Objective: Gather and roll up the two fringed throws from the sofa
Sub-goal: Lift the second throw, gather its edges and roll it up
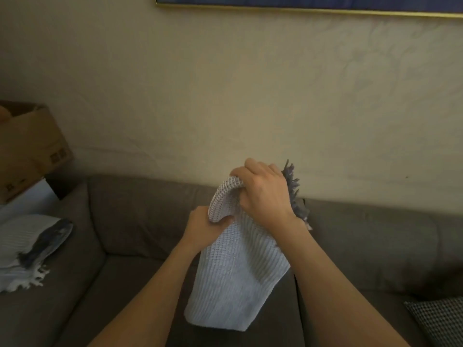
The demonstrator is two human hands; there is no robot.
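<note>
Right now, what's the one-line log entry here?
left hand: grips waffle throw | right hand: grips its folded top | second throw: lying on sofa

The one view looks from the person's head, forward and a little downward along both forearms, which enter from the bottom edge. The left hand (204, 227) and right hand (263, 194) sit close to the lens, just right of centre, gripping the pale throw (233, 279). Behind the hands the sofa (150, 209) back and the wall (225, 96) face the camera squarely. Far left of the left hand, the second throw (30, 249) and cardboard box (27, 146) meet the frame edge; below-right of the right hand a checked cushion (441, 319) is cropped.
</note>
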